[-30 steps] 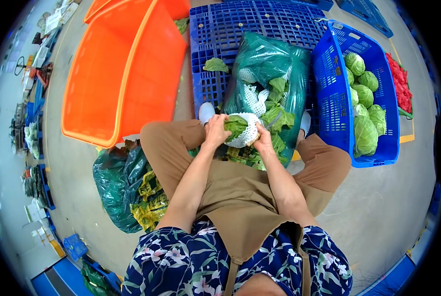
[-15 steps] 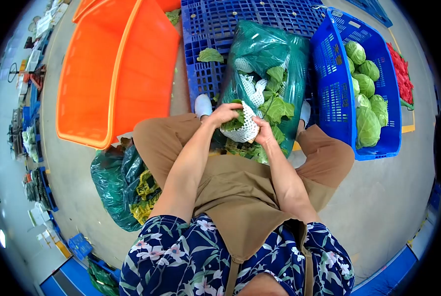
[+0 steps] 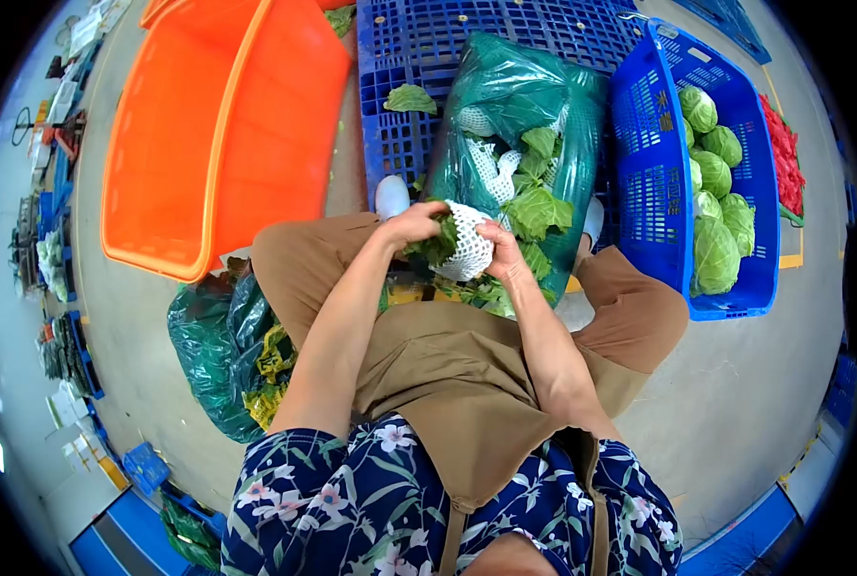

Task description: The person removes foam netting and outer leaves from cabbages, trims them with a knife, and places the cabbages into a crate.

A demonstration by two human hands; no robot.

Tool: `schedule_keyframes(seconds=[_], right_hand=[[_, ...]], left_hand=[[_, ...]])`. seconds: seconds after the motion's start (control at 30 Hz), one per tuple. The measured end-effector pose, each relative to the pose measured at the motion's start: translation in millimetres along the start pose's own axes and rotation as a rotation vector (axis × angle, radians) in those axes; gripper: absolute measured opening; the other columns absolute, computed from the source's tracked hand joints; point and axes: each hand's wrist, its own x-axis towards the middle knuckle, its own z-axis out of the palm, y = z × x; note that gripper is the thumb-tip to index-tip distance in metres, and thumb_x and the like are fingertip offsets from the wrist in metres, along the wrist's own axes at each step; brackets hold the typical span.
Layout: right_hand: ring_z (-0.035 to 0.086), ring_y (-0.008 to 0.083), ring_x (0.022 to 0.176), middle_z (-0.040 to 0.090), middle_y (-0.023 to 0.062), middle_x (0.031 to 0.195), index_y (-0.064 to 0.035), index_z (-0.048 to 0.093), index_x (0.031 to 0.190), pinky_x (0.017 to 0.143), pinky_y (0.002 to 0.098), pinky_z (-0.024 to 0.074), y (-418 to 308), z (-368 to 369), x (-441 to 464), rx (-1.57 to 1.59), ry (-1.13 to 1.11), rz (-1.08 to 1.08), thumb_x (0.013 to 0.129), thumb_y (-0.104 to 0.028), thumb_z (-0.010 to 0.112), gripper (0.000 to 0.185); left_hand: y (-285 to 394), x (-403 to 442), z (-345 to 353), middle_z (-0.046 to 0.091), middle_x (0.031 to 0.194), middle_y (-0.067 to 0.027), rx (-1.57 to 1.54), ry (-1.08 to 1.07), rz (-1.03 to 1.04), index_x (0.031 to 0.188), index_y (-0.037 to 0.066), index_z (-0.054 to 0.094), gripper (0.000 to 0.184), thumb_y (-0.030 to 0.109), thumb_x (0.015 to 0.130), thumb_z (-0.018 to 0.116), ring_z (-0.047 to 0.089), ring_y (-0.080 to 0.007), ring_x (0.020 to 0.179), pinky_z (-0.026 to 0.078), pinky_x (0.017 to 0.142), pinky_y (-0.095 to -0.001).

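Between my two hands is a cabbage [image 3: 439, 248], partly covered by a white foam net [image 3: 469, 244]. My left hand [image 3: 412, 224] is closed on its leafy left side, with some fingertips hidden behind the leaves. On the other side, my right hand [image 3: 501, 252] grips the foam net, thumb on top. Just beyond them lies an open green plastic bag [image 3: 505, 82] holding loose leaves [image 3: 538, 211] and more netted heads [image 3: 497, 176]. Loose green leaves also lie below my hands.
An orange bin [image 3: 219, 144] stands at the left, and a blue crate [image 3: 654, 163] of bare cabbages [image 3: 715, 254] at the right. The bag rests on a blue pallet [image 3: 400, 38] with a stray leaf [image 3: 410, 99]. Crumpled green bags [image 3: 208, 350] lie by my left knee.
Both hands have shifted slightly left with the cabbage. More leaf now sticks out of the net on the left side, and the net sits turned toward my right hand.
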Motion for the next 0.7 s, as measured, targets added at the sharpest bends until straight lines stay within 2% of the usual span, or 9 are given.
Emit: schedule_keyframes(seconds=[0.03,0.07,0.17,0.27,0.33,0.43,0.47,0.57,0.7], right_hand=[[0.065,0.0236,0.091,0.065,0.0141,0.107,0.0041,0.053,0.117,0.084,0.0372,0.0529,3,4,3,0.035,-0.003,0.014,0.076,-0.011,0.063,0.045],[0.065,0.0236,0.091,0.065,0.0142,0.106,0.004,0.054,0.117,0.085,0.0372,0.0529,6,8,7,0.069,-0.006,0.027,0.076,-0.011,0.063,0.044],[0.065,0.0236,0.088,0.066,0.0138,0.103,0.003,0.057,0.112,0.084,0.0375,0.0534,22,-9,27,0.106,0.059,0.039,0.076,-0.012,0.063,0.039],[0.065,0.0234,0.085,0.066,0.013,0.1,0.0017,0.059,0.107,0.081,0.038,0.0541,12,-18,20,0.039,0.181,0.027,0.075,-0.014,0.065,0.035],[0.064,0.021,0.081,0.066,0.0106,0.096,0.0023,0.06,0.103,0.075,0.0355,0.0533,-4,-34,15,-0.203,0.373,-0.065,0.073,-0.013,0.067,0.033],[0.062,0.0171,0.078,0.065,0.0086,0.086,0.0043,0.062,0.093,0.07,0.0319,0.051,-30,-58,10,-0.904,0.755,-0.059,0.071,-0.014,0.069,0.029],[0.065,0.0233,0.082,0.067,0.0133,0.086,0.0028,0.063,0.092,0.073,0.0358,0.0517,-34,-64,5,-1.298,0.757,0.013,0.07,-0.018,0.069,0.03],[0.065,0.0328,0.088,0.067,0.0194,0.093,-0.0013,0.064,0.096,0.078,0.0421,0.051,-21,-51,0,-1.75,0.965,0.008,0.071,-0.022,0.066,0.033],[0.062,0.0392,0.094,0.065,0.0205,0.1,-0.0073,0.063,0.101,0.081,0.0485,0.0488,-4,-82,-9,-1.797,1.111,0.102,0.073,-0.029,0.065,0.036]], left_hand=[[6,-16,-8,0.061,0.109,-0.0145,-0.315,0.014,-0.185,0.126,-0.003,0.047,0.058,0.009,0.072,0.062,0.058,-0.0219,0.099,0.046,0.085,-0.0286],[-36,0,-14,0.062,0.108,-0.0136,-0.353,0.045,-0.116,0.125,-0.002,0.049,0.052,0.011,0.076,0.058,0.059,-0.019,0.096,0.047,0.081,-0.0271],[-59,20,6,0.06,0.113,-0.0172,0.282,0.155,0.014,0.13,0.001,0.046,0.059,0.015,0.075,0.06,0.058,-0.0232,0.103,0.047,0.086,-0.0308],[-40,13,33,0.054,0.12,-0.0224,0.459,0.337,0.028,0.136,0.007,0.04,0.076,0.022,0.068,0.069,0.051,-0.0351,0.115,0.041,0.097,-0.04],[-71,27,48,0.047,0.129,-0.0203,0.459,0.406,0.197,0.135,0.006,0.041,0.078,0.027,0.068,0.074,0.047,-0.0337,0.119,0.04,0.098,-0.0394],[-73,38,40,0.044,0.127,-0.022,0.265,0.349,-0.004,0.133,0.011,0.045,0.079,0.035,0.066,0.079,0.046,-0.0359,0.118,0.04,0.099,-0.0382],[-62,30,33,0.045,0.129,-0.0201,0.299,0.314,-0.082,0.131,0.009,0.046,0.079,0.037,0.066,0.08,0.047,-0.0342,0.118,0.041,0.098,-0.038],[-88,31,22,0.052,0.124,-0.0141,0.142,0.24,0.005,0.132,0.008,0.045,0.073,0.028,0.071,0.079,0.052,-0.0271,0.114,0.043,0.094,-0.0347],[-70,-14,20,0.054,0.124,-0.0107,-0.186,0.344,-0.097,0.138,0.015,0.037,0.067,0.019,0.081,0.071,0.055,-0.026,0.109,0.049,0.084,-0.0408]])
